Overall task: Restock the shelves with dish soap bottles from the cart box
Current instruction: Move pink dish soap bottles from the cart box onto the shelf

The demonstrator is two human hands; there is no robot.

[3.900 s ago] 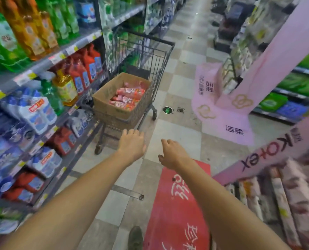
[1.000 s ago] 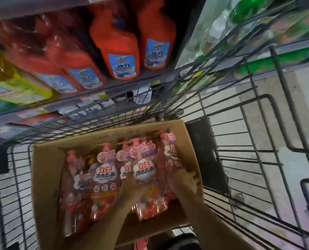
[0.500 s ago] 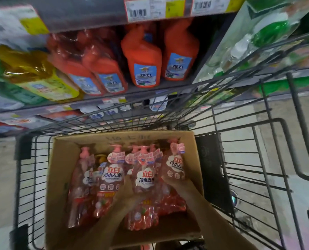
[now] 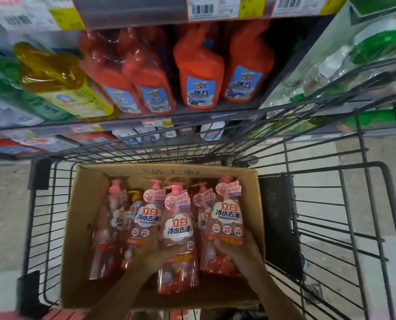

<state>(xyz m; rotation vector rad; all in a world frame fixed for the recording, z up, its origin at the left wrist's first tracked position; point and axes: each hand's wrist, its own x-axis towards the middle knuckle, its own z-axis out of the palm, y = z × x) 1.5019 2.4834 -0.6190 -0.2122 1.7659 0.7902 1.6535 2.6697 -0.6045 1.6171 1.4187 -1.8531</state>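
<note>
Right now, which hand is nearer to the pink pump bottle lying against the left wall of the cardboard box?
Left. The left hand holds a middle bottle, a couple of bottles over from the pink pump bottle. The right hand holds the bottle at the far right of the cardboard box.

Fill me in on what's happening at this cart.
A person is reaching into the brown cardboard box in the black wire shopping cart. The left hand and right hand each hold a pink pump-top dish soap bottle. Neither has left the box. Orange bottles fill the shelf behind.
</note>
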